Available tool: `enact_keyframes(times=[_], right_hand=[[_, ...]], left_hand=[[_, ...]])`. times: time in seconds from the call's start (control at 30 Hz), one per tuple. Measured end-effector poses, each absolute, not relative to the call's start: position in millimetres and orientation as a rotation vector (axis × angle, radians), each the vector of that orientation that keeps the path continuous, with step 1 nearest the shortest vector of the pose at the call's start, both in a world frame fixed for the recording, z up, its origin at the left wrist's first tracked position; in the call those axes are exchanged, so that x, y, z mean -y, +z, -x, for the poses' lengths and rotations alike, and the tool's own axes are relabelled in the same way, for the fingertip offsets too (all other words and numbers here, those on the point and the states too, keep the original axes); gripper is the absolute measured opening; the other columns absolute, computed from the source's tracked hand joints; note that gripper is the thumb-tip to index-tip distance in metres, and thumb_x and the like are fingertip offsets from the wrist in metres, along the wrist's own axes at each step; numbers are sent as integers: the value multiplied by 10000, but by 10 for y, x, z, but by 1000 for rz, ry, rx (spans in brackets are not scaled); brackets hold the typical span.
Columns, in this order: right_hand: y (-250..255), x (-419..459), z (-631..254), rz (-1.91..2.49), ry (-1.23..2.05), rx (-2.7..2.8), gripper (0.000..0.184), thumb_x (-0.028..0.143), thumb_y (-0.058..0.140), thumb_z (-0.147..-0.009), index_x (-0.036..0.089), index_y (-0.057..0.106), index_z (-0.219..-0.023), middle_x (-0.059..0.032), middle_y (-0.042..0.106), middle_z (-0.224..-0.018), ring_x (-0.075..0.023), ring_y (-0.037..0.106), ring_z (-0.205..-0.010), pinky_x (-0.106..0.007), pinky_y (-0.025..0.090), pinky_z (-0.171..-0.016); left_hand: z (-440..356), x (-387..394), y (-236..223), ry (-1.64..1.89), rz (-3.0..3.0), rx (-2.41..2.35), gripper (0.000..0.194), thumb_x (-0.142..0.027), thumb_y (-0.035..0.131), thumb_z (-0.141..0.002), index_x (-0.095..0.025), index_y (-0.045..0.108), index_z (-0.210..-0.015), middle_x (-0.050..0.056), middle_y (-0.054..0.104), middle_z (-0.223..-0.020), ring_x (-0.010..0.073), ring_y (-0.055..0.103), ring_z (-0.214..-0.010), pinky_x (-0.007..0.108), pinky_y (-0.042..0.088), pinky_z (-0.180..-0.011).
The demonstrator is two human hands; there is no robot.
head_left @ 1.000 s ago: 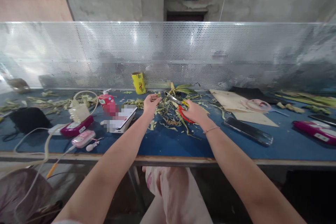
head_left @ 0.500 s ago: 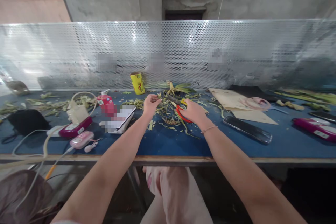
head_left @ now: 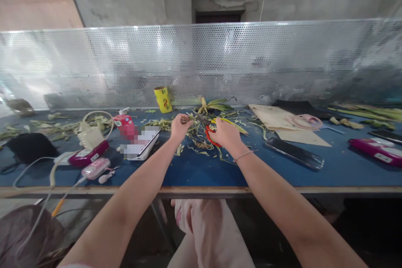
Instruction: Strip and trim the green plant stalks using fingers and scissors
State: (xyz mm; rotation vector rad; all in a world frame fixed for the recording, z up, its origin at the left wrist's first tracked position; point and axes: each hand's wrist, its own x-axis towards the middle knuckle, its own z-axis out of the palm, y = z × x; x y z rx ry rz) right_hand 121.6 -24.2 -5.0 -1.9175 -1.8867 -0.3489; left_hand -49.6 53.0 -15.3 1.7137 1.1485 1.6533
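Note:
My right hand point(head_left: 226, 134) is closed around pruning shears point(head_left: 205, 120) with one red and one yellow handle. The handles are spread apart, and the dark blades point left toward my other hand. My left hand point(head_left: 181, 126) is closed in a pinch, with a small pale bit of plant at its fingertips just left of the blades; its shape is mostly hidden. Beneath and between the hands lies a heap of plant trimmings point(head_left: 201, 144), green and yellowish strips on the blue table. Behind the shears is a bundle of leafy stalks point(head_left: 216, 104).
A yellow roll point(head_left: 163, 100) stands by the perforated metal screen point(head_left: 201, 58). On the left are a phone point(head_left: 143, 144), a pink box point(head_left: 125, 125) and a cabled pink device point(head_left: 96, 168). Rightward lie a dark phone point(head_left: 294, 153), cardboard point(head_left: 270, 118) and a magenta case point(head_left: 377, 150).
The shears and my right hand have shifted slightly left, and the handles are now wider apart. My left hand has stayed almost in place, still pinched.

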Motion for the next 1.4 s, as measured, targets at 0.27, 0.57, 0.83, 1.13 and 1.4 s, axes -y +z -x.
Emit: enact_keyframes(times=[0.27, 0.57, 0.83, 1.13, 1.4], right_hand=[[-20, 264, -1244, 1890, -428, 1931, 375, 445, 446, -821, 164, 475, -1067, -123, 637, -892, -245, 614, -816, -295, 416, -654], [-11, 265, -1288, 1861, -485, 1973, 353, 440, 489, -804, 211, 491, -1073, -73, 656, -798, -222, 615, -736, -265, 365, -580], [28, 269, -1312, 1890, -458, 1994, 284, 412, 480, -808, 217, 530, -1008, -67, 651, -759, -211, 608, -713, -257, 344, -566], [44, 287, -1290, 1938, -374, 1948, 378, 432, 436, -820, 194, 475, -1111, -86, 650, -768, -226, 615, -720, -275, 380, -609], [45, 331, -1251, 1942, -393, 1918, 469, 467, 409, -816, 149, 435, -1159, -134, 649, -840, -263, 616, -809, -309, 417, -672]], left_hand=[[511, -616, -212, 1657, -1736, -1181, 217, -257, 665, -607, -174, 537, -762, -1, 575, -713, 110, 543, -637, 255, 441, -634], [523, -617, -228, 1626, -1733, -1187, 236, -287, 673, -599, -180, 554, -771, 8, 586, -729, 115, 536, -645, 247, 420, -608], [511, -595, -206, 1618, -1659, -1178, 250, -275, 698, -569, -174, 562, -752, 5, 582, -716, 101, 519, -613, 231, 402, -571], [502, -591, -202, 1574, -1598, -1145, 257, -280, 698, -577, -174, 549, -757, 0, 571, -680, 87, 493, -539, 225, 386, -513], [500, -566, -173, 1571, -1659, -1189, 244, -256, 707, -561, -169, 563, -738, 9, 585, -681, 107, 521, -586, 238, 405, -546]])
